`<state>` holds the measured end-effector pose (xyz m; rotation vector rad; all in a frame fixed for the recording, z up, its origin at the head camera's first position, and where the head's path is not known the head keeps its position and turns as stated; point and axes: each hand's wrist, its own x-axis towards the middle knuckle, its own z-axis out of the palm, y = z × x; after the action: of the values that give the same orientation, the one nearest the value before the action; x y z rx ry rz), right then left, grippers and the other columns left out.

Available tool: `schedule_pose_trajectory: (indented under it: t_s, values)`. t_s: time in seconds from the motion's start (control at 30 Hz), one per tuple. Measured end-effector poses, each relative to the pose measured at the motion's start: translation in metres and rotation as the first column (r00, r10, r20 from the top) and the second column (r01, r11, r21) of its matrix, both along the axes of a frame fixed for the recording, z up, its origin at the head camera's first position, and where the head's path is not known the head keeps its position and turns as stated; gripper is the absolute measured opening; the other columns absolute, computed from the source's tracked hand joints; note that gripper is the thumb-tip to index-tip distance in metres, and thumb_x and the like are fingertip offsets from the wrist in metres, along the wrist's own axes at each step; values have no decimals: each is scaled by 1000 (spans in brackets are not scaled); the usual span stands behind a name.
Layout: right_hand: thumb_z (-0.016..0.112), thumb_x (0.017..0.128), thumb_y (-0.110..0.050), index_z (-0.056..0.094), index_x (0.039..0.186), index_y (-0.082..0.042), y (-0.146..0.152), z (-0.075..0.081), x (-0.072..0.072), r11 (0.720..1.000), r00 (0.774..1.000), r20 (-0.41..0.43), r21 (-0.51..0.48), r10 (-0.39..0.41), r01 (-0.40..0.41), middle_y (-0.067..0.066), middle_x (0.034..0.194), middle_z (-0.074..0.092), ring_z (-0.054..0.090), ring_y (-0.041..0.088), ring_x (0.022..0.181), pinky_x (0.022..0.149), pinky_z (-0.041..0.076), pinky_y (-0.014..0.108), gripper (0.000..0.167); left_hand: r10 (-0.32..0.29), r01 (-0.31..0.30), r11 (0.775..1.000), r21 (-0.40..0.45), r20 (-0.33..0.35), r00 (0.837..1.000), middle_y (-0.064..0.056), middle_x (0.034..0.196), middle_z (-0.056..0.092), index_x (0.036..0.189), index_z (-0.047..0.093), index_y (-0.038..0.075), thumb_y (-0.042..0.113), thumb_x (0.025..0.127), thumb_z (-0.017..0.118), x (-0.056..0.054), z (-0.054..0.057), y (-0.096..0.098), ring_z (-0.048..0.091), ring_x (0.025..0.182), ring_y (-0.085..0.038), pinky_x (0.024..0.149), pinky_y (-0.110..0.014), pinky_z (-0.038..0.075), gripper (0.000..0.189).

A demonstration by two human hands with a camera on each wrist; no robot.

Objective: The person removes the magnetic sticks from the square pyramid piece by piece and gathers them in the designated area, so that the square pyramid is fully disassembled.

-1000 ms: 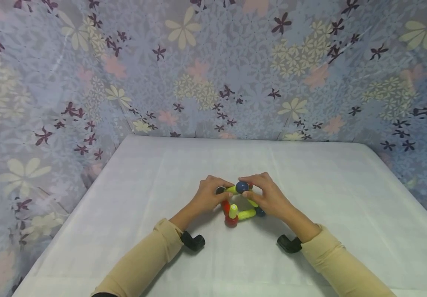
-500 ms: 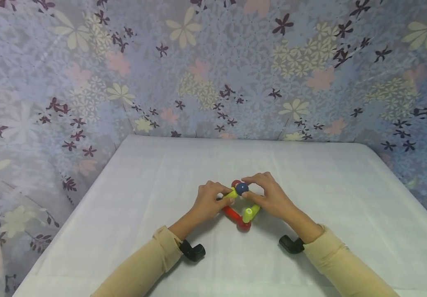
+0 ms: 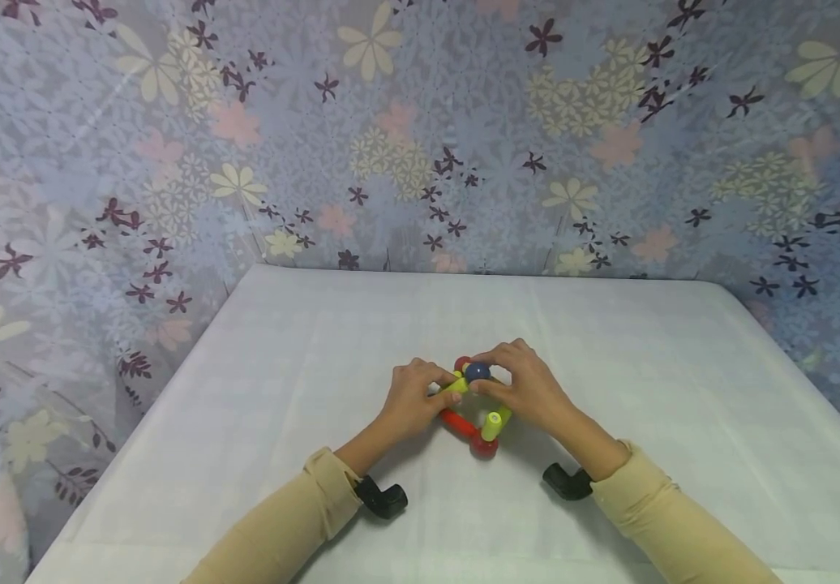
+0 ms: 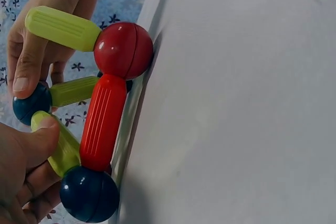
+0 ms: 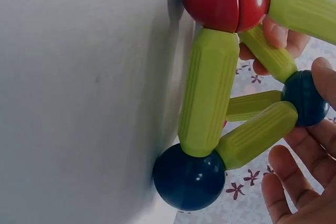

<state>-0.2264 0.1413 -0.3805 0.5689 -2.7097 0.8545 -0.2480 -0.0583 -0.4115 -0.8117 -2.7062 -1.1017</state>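
A magnetic stick-and-ball frame stands on the table between my hands. My left hand (image 3: 411, 399) pinches a yellow-green stick (image 4: 62, 145) that slants up to the raised blue ball (image 3: 477, 372). That ball is between the thumb and fingers of my right hand (image 3: 533, 389). In front sits a red ball (image 3: 483, 448), from which a loose-ended yellow-green stick (image 3: 492, 427) points upward. A red stick (image 4: 102, 124) links it to a lower blue ball (image 4: 89, 195); another yellow-green stick (image 5: 209, 93) runs to a second lower blue ball (image 5: 190, 177). Farther back shows another red ball (image 3: 462, 362).
A white cloth covers the table (image 3: 362, 324), with a flowered curtain (image 3: 420, 146) behind and at the sides. Black curved pieces (image 3: 383, 499) stick out at both wrists, low over the cloth.
The frame has turned: its front red ball has swung to the right and the back red ball has come into fuller view. Both hands stay nearly in place on the stick and raised blue ball.
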Motion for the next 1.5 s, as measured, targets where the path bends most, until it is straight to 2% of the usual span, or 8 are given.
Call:
schedule_pose_trajectory:
  t_s: [0.17,0.43,0.7,0.9,1.0,1.13,1.3,1.5]
  values:
    - [76,77,-29,68,112,-13,2,0,0,1000,1000,3,-21,8,-8,1,101,67,53,22,98,81,46,41,39,3,-4,999,44,24,1000,-2,97,71,100,72,11,22,82,71,2,-1,3,56,96,-19,96,-46,33,21]
    - [76,77,-28,68,112,-13,9,1,-6,998,1000,29,-69,10,-8,3,103,67,55,25,100,83,48,46,39,51,-80,976,203,143,988,-2,96,71,104,70,12,20,83,70,2,-3,-3,57,101,-20,94,-44,40,22]
    - [75,78,-28,66,116,-14,8,5,-11,997,997,82,-70,-6,12,2,106,66,54,23,103,85,49,46,41,64,-106,971,214,197,978,-3,104,71,108,68,14,23,84,69,0,1,-19,57,110,-22,100,-51,39,26]
    - [75,78,-28,65,117,-14,4,9,-14,998,994,110,-66,-16,24,2,105,66,54,25,102,77,49,37,43,60,-106,970,219,209,976,-3,102,72,107,68,14,22,84,69,-3,6,-26,57,109,-22,101,-51,38,25]
    - [74,79,-27,64,119,-13,4,11,-16,997,993,113,-78,-14,23,2,107,66,53,25,101,78,50,40,44,59,-105,972,210,216,975,-1,100,72,105,69,15,22,83,70,-2,9,-29,57,107,-20,100,-51,38,24]
    - [73,81,-27,62,122,-14,7,11,-18,994,993,122,-105,-9,22,2,108,66,52,26,102,85,51,46,45,52,-92,974,207,190,980,2,97,72,101,71,16,22,80,73,5,10,-28,56,103,-18,97,-48,36,22]
    - [70,82,-29,61,124,-13,12,11,-22,992,991,131,-124,17,-1,3,110,65,52,26,102,86,50,44,46,40,-63,980,187,126,991,2,94,72,98,72,14,21,78,75,14,12,-26,55,97,-16,93,-43,33,21]
    - [67,85,-31,61,125,-15,19,14,-31,987,983,177,-158,48,-20,7,115,64,56,29,111,92,46,51,43,42,-64,982,176,129,991,3,93,69,95,73,14,20,78,75,24,14,-22,52,96,-14,95,-43,30,18]
